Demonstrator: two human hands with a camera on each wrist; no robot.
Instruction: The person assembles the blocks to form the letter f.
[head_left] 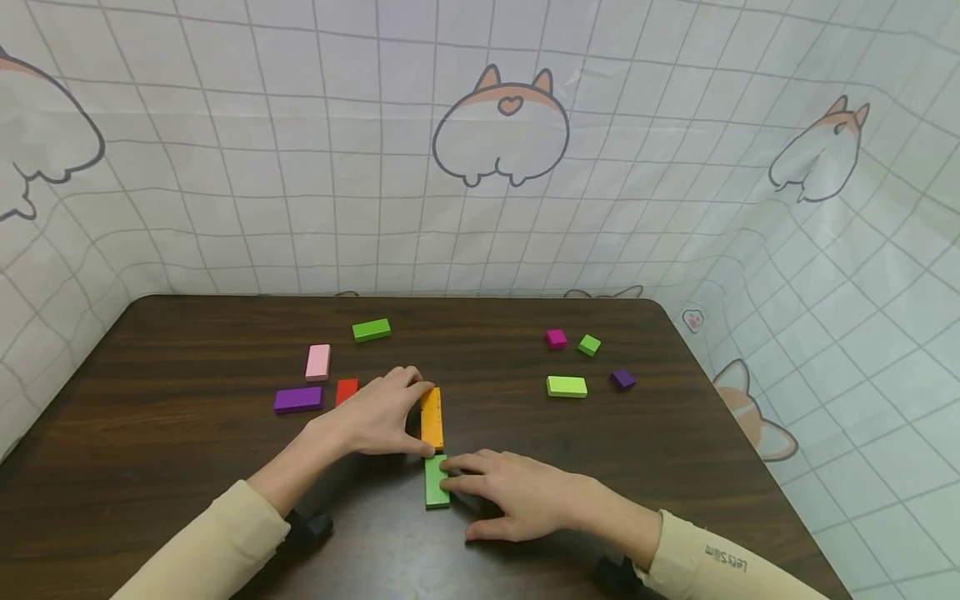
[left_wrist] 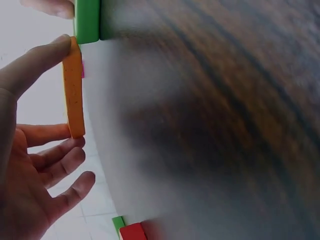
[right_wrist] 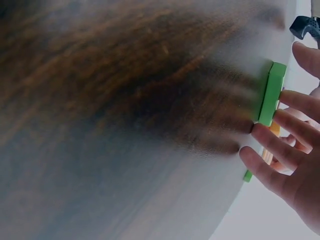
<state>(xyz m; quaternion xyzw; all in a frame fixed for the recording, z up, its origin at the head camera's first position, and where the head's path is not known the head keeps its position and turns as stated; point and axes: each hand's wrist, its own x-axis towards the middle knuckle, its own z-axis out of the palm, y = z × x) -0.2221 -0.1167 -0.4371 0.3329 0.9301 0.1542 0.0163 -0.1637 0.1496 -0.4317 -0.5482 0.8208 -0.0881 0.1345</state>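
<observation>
My left hand (head_left: 382,414) holds an orange block (head_left: 432,421) by its two ends, thumb at the near end and a finger at the far end. The left wrist view shows this long orange block (left_wrist: 74,90) pinched along its length. Directly in front of it lies a green block (head_left: 437,483), nearly end to end with the orange one. Fingers of my right hand (head_left: 525,493) are spread and touch the right side of the green block, as the right wrist view of that block (right_wrist: 273,92) also shows. Its thumb stands away from the block.
Left of the hands lie a purple block (head_left: 298,400), a pink block (head_left: 318,362) and a partly hidden red block (head_left: 347,390). A green block (head_left: 371,331) lies farther back. To the right are a lime block (head_left: 566,387) and small magenta (head_left: 556,338), green (head_left: 589,345) and dark purple (head_left: 622,380) pieces.
</observation>
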